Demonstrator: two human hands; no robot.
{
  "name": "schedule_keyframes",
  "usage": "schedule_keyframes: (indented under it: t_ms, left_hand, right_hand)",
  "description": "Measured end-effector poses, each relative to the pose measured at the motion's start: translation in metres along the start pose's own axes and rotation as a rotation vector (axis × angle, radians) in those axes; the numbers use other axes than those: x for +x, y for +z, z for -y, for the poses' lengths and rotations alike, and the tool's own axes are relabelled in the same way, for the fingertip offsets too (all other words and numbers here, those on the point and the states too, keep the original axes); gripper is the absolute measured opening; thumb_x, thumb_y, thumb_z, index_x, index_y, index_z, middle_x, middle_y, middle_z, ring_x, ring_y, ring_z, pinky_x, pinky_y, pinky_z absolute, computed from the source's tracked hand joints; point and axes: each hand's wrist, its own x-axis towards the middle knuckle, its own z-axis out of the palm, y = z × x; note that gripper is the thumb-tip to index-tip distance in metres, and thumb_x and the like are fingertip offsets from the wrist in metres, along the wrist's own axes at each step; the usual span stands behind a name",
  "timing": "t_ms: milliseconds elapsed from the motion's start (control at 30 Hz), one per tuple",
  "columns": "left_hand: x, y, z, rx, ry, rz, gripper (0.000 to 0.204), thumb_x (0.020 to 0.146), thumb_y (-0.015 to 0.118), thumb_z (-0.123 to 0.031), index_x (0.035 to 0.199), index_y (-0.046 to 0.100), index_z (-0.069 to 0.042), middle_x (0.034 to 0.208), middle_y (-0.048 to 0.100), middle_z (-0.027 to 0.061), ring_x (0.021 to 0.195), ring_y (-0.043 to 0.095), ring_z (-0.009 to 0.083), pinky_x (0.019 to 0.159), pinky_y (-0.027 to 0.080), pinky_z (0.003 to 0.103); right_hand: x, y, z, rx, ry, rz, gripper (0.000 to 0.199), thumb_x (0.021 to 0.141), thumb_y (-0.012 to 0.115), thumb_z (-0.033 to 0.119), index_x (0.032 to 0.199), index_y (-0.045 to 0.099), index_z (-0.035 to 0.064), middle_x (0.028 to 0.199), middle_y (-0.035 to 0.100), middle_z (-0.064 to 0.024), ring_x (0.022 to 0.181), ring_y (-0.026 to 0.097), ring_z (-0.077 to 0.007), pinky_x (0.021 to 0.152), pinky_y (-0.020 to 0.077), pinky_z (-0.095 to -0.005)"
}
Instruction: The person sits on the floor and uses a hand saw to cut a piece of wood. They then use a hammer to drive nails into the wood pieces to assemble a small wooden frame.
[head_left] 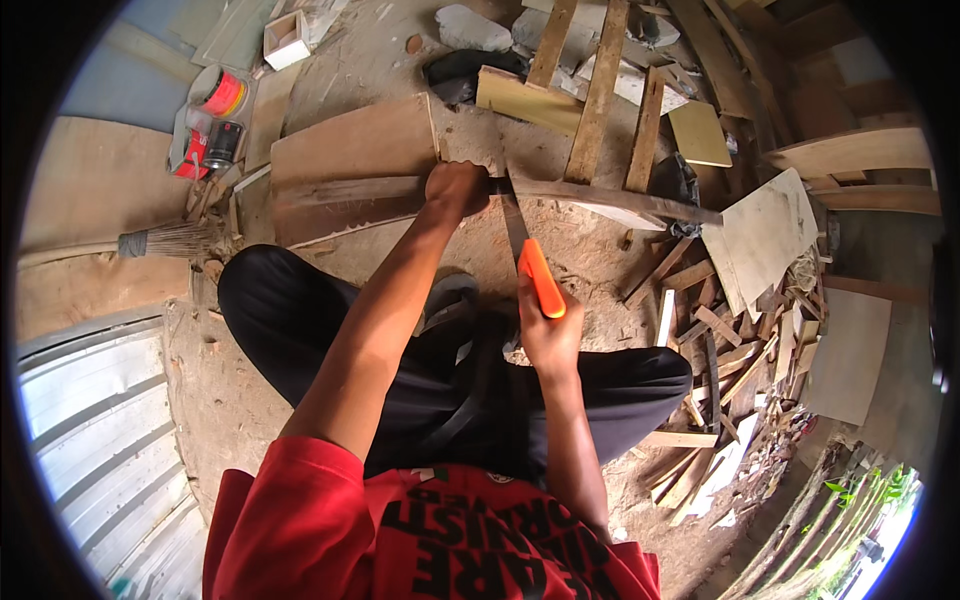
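One long curved plank (590, 200) lies across the sandy ground in front of the seated person, and one handsaw (530, 262) with an orange handle meets it just right of the left hand (456, 188). That hand is clamped down on the plank, beside the blade. The right hand (548, 335) is closed around the saw's handle, nearer the body. Scrap wood (720, 330) crowds the right side; a flat board (355, 145) lies just behind the plank, and one broom (165, 240) lies to the left.
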Motion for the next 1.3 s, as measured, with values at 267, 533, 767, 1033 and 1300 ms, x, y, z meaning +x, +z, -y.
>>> schedule_keyframes:
  t_ms: [267, 533, 767, 1033, 1300]
  left_hand:
    - [0.000, 0.012, 0.011, 0.017, 0.112, -0.099, 0.020, 0.080, 0.062, -0.017, 0.091, 0.077, -0.010, 0.094, 0.074, 0.0147, 0.091, 0.073, 0.0277, 0.078, 0.056, 0.040]
    - [0.001, 0.011, 0.010, -0.007, 0.055, -0.198, 0.019, 0.076, 0.071, -0.021, 0.090, 0.077, -0.009, 0.093, 0.072, 0.0174, 0.090, 0.073, 0.0284, 0.077, 0.056, 0.039]
    - [0.007, 0.020, 0.014, -0.020, 0.033, -0.230, 0.021, 0.076, 0.073, -0.023, 0.090, 0.077, -0.008, 0.091, 0.072, 0.0182, 0.085, 0.073, 0.0296, 0.071, 0.057, 0.039]
    - [-0.001, 0.012, 0.008, -0.049, -0.012, -0.264, 0.021, 0.077, 0.069, -0.021, 0.093, 0.077, -0.010, 0.093, 0.073, 0.0164, 0.087, 0.073, 0.0297, 0.075, 0.058, 0.040]
    - [0.011, 0.004, 0.004, -0.013, -0.059, -0.050, 0.019, 0.078, 0.065, -0.019, 0.091, 0.076, -0.010, 0.096, 0.074, 0.0145, 0.090, 0.073, 0.0298, 0.077, 0.058, 0.040]
  right_hand:
    - [-0.013, 0.013, -0.038, 0.330, 0.129, 0.003, 0.024, 0.097, 0.061, 0.014, 0.080, 0.061, -0.0029, 0.062, 0.053, 0.0000, 0.058, 0.049, -0.0089, 0.052, 0.0393, -0.0280]
    - [-0.007, 0.017, -0.060, 0.446, 0.108, 0.009, 0.020, 0.095, 0.062, 0.012, 0.084, 0.062, -0.0045, 0.063, 0.054, -0.0015, 0.060, 0.050, -0.0091, 0.054, 0.0418, -0.0281]
    - [-0.009, 0.023, -0.045, 0.312, -0.060, -0.047, 0.017, 0.094, 0.065, 0.011, 0.088, 0.063, -0.0051, 0.064, 0.055, -0.0033, 0.061, 0.050, -0.0089, 0.055, 0.0438, -0.0287]
    - [0.009, 0.015, -0.040, 0.206, -0.098, -0.055, 0.027, 0.092, 0.067, 0.017, 0.078, 0.061, -0.0047, 0.059, 0.057, -0.0151, 0.052, 0.055, -0.0164, 0.053, 0.0450, -0.0344]
    - [0.008, -0.001, 0.036, 0.079, -0.049, 0.000, 0.028, 0.092, 0.067, 0.020, 0.079, 0.059, -0.0041, 0.064, 0.059, -0.0222, 0.055, 0.063, -0.0296, 0.056, 0.0472, -0.0377]
